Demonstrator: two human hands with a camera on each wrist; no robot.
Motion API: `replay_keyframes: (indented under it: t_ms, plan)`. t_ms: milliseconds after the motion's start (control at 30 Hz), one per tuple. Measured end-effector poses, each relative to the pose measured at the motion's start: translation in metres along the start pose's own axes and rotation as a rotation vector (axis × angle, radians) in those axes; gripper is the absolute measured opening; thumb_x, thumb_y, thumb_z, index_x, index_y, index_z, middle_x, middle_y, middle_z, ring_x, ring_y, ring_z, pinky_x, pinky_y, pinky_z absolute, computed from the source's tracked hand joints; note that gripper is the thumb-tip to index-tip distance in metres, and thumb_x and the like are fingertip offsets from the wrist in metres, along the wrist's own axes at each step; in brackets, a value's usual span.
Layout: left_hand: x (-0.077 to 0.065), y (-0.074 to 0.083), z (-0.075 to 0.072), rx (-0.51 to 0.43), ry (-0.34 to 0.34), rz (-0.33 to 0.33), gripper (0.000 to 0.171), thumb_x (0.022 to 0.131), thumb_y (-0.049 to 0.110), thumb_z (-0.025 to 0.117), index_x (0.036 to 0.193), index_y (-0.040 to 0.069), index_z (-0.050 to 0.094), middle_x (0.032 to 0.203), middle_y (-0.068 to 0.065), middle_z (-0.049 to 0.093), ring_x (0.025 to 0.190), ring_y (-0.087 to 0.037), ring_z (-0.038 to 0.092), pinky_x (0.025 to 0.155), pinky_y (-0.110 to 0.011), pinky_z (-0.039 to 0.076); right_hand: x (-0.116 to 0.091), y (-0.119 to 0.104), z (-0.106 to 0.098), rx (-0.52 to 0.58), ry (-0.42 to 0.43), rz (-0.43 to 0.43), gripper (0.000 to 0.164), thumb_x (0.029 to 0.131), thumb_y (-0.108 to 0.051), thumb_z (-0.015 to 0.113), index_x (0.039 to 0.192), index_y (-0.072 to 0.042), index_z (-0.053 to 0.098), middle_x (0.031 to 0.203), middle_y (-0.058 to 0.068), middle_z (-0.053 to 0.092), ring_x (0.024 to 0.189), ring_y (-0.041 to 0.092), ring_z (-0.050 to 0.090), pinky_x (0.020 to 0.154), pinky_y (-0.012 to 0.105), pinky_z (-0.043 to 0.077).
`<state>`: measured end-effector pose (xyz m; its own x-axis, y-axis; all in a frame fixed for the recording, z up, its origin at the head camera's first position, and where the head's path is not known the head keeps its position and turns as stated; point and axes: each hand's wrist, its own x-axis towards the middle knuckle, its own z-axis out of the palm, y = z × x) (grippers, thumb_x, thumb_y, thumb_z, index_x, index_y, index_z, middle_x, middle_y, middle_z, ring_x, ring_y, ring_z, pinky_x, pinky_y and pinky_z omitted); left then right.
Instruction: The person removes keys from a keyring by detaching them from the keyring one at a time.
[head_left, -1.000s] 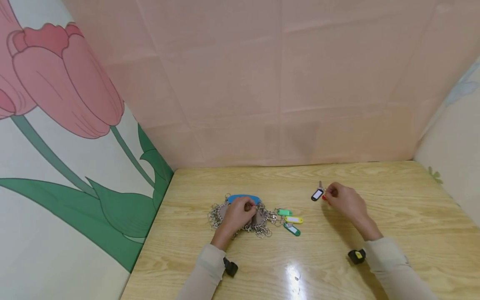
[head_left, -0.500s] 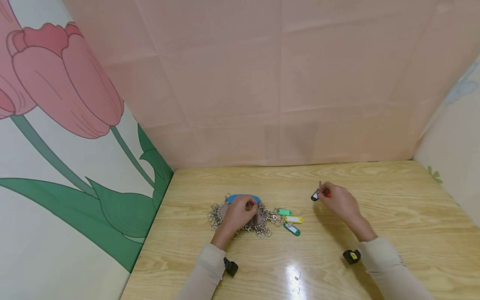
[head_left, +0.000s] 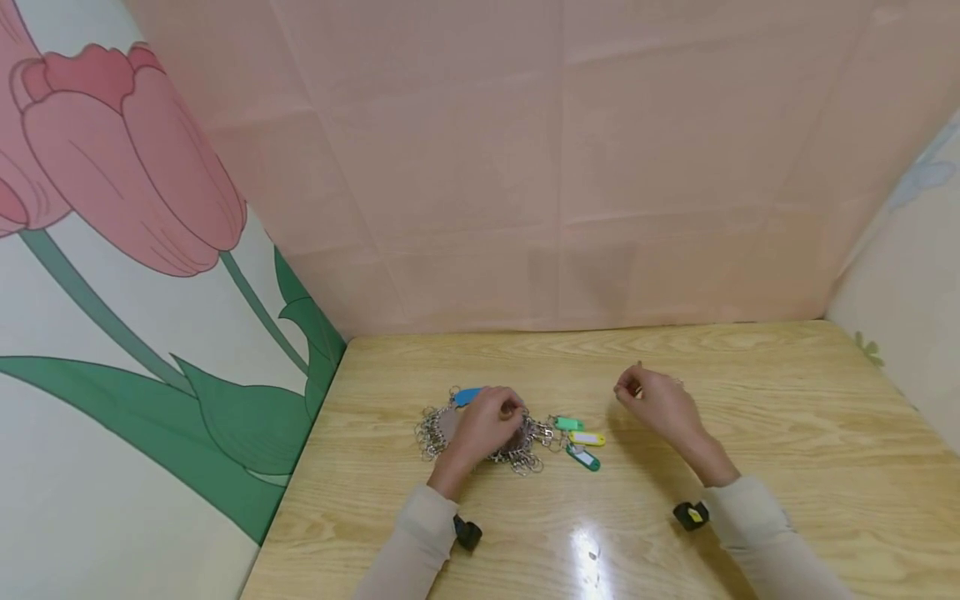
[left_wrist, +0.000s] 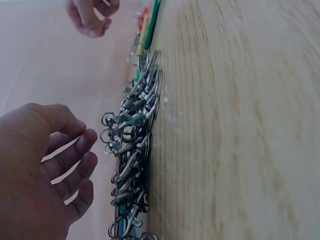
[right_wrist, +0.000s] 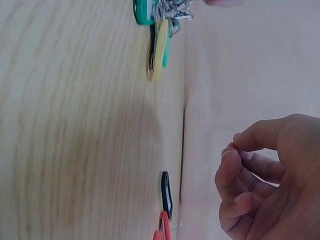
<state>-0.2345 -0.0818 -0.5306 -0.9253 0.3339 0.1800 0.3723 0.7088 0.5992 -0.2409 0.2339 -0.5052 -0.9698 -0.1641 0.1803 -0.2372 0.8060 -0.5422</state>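
My left hand (head_left: 480, 433) is over a pile of metal key rings (left_wrist: 131, 155), attached around a flat grey-brown piece (head_left: 448, 423) and a blue one (head_left: 467, 397). Its fingers curve loosely, thumb near the index finger, with nothing visible between them and a gap to the rings. Farther right, my right hand (head_left: 663, 408) hovers above the table, thumb and index fingertips together, no held thing visible. Below it in the right wrist view lie a black key tag (right_wrist: 166, 195) and red key tags (right_wrist: 164, 227); in the head view the hand mostly hides them.
Beside the pile lie a light green key tag (head_left: 568, 424), a yellow key tag (head_left: 587, 438) and a dark green key tag (head_left: 583, 457). The wooden table (head_left: 525, 533) meets a pink-covered wall (head_left: 465, 208) at the back. A tulip-painted wall (head_left: 135, 167) bounds the left.
My right hand has moved left, from beside the black and red key tags to over them. My left hand has shifted slightly to the right. The green and yellow tags stay put.
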Motion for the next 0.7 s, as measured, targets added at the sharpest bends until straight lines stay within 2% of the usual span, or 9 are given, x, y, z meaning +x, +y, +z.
replay_keyframes:
  t_ms: [167, 367, 500, 700]
  plan:
    - [0.002, 0.007, 0.001, 0.021, 0.010, 0.023, 0.011, 0.104, 0.021, 0.069, 0.108, 0.016, 0.077, 0.102, 0.008, 0.073, 0.095, -0.008, 0.061, 0.083, -0.025, 0.054, 0.001, -0.005, 0.008, 0.004, 0.011, -0.029, 0.006, 0.098, -0.013, 0.071, 0.097, -0.007, 0.072, 0.086, 0.005, 0.075, 0.071, 0.014, 0.064, 0.062, 0.031, 0.047]
    - [0.007, 0.013, 0.006, 0.047, 0.012, 0.072, 0.012, 0.103, 0.019, 0.069, 0.109, 0.013, 0.078, 0.099, 0.006, 0.074, 0.092, -0.009, 0.060, 0.082, -0.025, 0.053, 0.002, -0.012, 0.020, 0.030, -0.029, -0.026, 0.006, 0.098, -0.012, 0.071, 0.098, -0.007, 0.072, 0.086, 0.005, 0.072, 0.066, 0.013, 0.055, 0.055, 0.025, 0.041]
    - [0.010, 0.017, 0.010, 0.067, 0.015, 0.082, 0.011, 0.102, 0.018, 0.070, 0.107, 0.014, 0.078, 0.098, 0.006, 0.074, 0.092, -0.009, 0.061, 0.082, -0.025, 0.052, 0.002, -0.017, 0.028, 0.046, -0.052, -0.011, 0.006, 0.098, -0.014, 0.071, 0.099, -0.008, 0.072, 0.087, 0.004, 0.072, 0.061, 0.013, 0.051, 0.051, 0.026, 0.038]
    - [0.014, 0.020, 0.018, 0.124, 0.013, 0.093, 0.008, 0.102, 0.021, 0.070, 0.104, 0.019, 0.077, 0.096, 0.009, 0.074, 0.092, -0.008, 0.060, 0.082, -0.024, 0.051, 0.004, -0.023, 0.041, 0.041, -0.060, -0.007, 0.004, 0.097, -0.015, 0.072, 0.097, -0.010, 0.072, 0.087, 0.003, 0.073, 0.061, 0.011, 0.054, 0.051, 0.027, 0.041]
